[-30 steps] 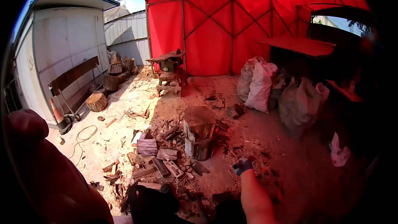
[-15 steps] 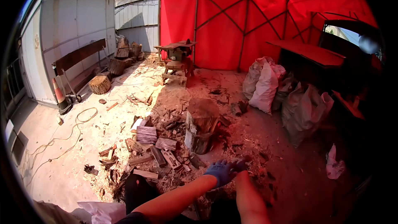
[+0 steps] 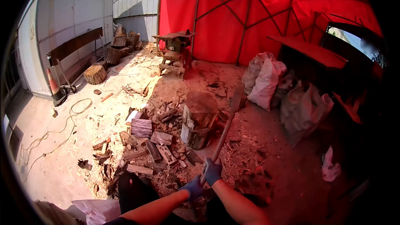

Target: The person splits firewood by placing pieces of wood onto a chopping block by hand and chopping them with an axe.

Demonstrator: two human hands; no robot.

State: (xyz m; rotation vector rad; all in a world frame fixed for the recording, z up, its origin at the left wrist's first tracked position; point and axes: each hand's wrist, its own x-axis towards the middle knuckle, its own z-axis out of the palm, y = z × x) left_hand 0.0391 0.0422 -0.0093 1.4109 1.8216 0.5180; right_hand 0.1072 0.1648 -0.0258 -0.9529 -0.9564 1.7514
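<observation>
Both my hands wear blue gloves and grip the long handle of an axe (image 3: 223, 135). My left hand (image 3: 193, 188) is closed round the handle's lower end. Just above it, my right hand (image 3: 213, 171) is wrapped round the same handle. The axe slants up and away to the right, with its dark head raised beside the chopping block (image 3: 199, 121), apart from it. This block is an upright log section. Split pieces of wood (image 3: 141, 128) and bark lie on the ground to the left of it.
Filled sacks (image 3: 263, 81) stand on the right near a dark table. A saw bench (image 3: 173, 50) stands farther back before the red tarp wall. Leftward are a traffic cone (image 3: 54, 84), a cable (image 3: 68, 118) and a log round (image 3: 95, 74). Wood chips litter the floor.
The axe has come into view, its head now up beyond my hands. Both hands have shifted left, the right now above the left on the handle. The view has tilted slightly.
</observation>
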